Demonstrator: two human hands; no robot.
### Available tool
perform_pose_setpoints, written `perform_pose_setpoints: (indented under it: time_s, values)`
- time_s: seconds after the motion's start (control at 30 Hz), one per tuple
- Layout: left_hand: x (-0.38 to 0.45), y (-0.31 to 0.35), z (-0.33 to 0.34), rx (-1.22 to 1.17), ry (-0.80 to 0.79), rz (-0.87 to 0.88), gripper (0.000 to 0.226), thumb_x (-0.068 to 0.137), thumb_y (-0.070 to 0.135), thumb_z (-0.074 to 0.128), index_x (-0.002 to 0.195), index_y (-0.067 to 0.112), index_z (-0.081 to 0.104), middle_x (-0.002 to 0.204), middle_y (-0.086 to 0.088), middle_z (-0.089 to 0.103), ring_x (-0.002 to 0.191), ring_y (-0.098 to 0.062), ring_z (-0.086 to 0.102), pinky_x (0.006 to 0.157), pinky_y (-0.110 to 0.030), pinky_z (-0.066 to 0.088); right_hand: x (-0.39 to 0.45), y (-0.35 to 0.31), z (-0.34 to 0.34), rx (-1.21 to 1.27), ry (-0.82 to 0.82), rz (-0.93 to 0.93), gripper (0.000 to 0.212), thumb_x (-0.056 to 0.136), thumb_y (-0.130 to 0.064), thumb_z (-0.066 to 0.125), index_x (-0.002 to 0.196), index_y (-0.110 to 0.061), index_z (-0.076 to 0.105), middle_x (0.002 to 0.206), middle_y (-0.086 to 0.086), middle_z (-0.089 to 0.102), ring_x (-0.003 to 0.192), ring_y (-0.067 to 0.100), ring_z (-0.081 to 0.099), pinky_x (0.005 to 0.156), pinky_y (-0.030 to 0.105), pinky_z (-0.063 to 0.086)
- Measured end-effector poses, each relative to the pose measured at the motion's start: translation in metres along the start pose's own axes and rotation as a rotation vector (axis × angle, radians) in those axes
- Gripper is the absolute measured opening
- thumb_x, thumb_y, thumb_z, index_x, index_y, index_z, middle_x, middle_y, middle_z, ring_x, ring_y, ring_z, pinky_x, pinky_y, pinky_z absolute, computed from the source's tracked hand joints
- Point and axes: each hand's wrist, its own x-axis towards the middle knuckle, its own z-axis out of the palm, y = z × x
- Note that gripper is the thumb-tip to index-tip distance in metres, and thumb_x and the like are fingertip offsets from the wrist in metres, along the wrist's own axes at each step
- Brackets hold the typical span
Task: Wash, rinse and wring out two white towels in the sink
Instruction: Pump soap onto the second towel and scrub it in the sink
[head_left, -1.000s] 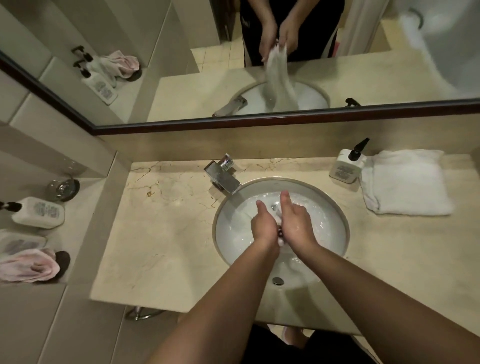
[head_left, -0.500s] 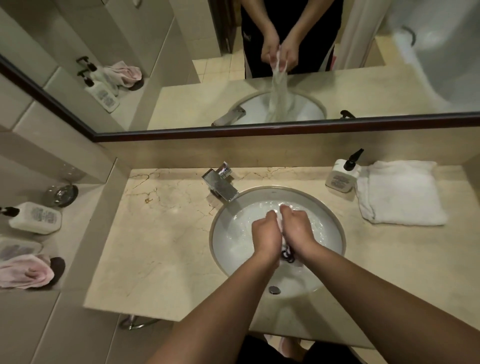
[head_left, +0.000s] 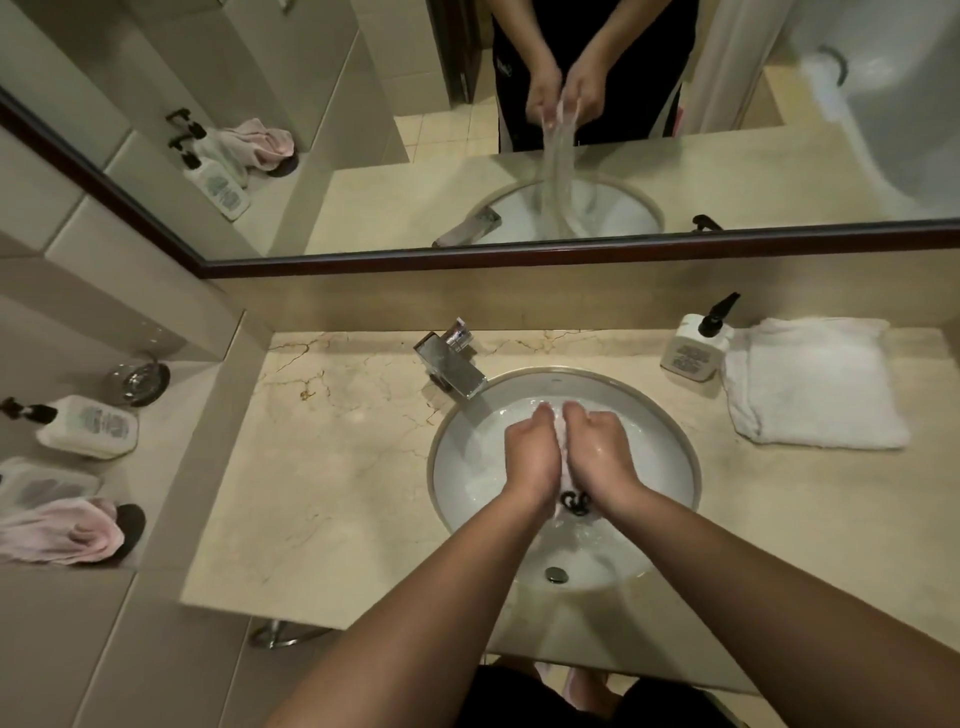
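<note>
Over the round white sink (head_left: 457, 467), my left hand (head_left: 532, 457) and my right hand (head_left: 597, 454) are pressed together, both shut on a wet white towel (head_left: 560, 427). Only a thin strip of it shows between my palms. The mirror shows the towel hanging down from my hands into the basin. A second white towel (head_left: 815, 384) lies folded on the counter at the right, apart from my hands. A dark drain piece (head_left: 574, 503) shows just below my wrists.
A chrome faucet (head_left: 452, 361) stands at the sink's back left. A white pump bottle (head_left: 693, 348) sits beside the folded towel. On the left ledge are another pump bottle (head_left: 88, 426), a glass dish (head_left: 140, 379) and a pink cloth (head_left: 62, 530). The marble counter (head_left: 322, 467) surrounds the sink.
My hands have stayed over the basin, rubbing the towel between them. The view has shifted so that the sink sits slightly lower in the frame.
</note>
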Motion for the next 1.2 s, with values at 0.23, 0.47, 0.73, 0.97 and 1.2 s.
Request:
perform_pose_setpoints:
  time_s: [0.23,0.47,0.73,0.97,1.2]
  values:
    - [0.009,0.0,-0.013,-0.103,0.104,-0.09,0.037,0.101,0.027,0.046,0.071,0.009,0.057,0.059,-0.004,0.06,0.063,-0.022,0.061,0.064,-0.031,0.046,-0.012,0.001,0.013,-0.066,-0.092,-0.012,0.047,0.097,-0.028,0.046,0.053,-0.013,0.045,0.051,0.002,0.047,0.049,0.02,0.045,0.052,0.031,0.031]
    - [0.012,0.002,-0.006,-0.092,0.139,-0.05,0.037,0.101,0.026,0.047,0.068,0.008,0.053,0.067,-0.009,0.059,0.07,-0.027,0.058,0.07,-0.035,0.046,-0.005,-0.005,0.011,-0.05,-0.06,0.026,0.044,0.097,-0.03,0.044,0.057,-0.011,0.047,0.053,0.004,0.049,0.051,0.021,0.048,0.047,0.027,0.033]
    - [0.016,0.002,-0.003,-0.097,0.084,-0.028,0.038,0.101,0.029,0.047,0.068,0.01,0.054,0.062,-0.007,0.054,0.066,-0.023,0.056,0.067,-0.034,0.045,0.01,-0.013,0.015,0.055,0.018,0.083,0.041,0.094,-0.028,0.045,0.057,-0.011,0.047,0.054,0.004,0.049,0.057,0.026,0.05,0.056,0.031,0.036]
    - [0.026,-0.014,0.001,-0.046,-0.114,-0.093,0.04,0.1,0.038,0.047,0.081,0.008,0.065,0.068,-0.007,0.065,0.069,-0.022,0.064,0.068,-0.031,0.049,0.044,0.008,0.012,-0.117,0.063,-0.013,0.051,0.1,-0.035,0.04,0.058,-0.009,0.052,0.057,0.008,0.054,0.058,0.027,0.054,0.06,0.034,0.041]
    - [0.097,-0.067,-0.034,0.528,-0.025,-0.049,0.063,0.1,0.054,0.041,0.132,0.002,0.056,0.128,-0.016,0.062,0.117,-0.032,0.059,0.102,-0.038,0.045,0.088,0.086,0.005,-0.335,-0.13,0.176,0.039,0.1,-0.02,0.041,0.126,0.005,0.056,0.131,0.025,0.056,0.112,0.035,0.057,0.087,0.032,0.043]
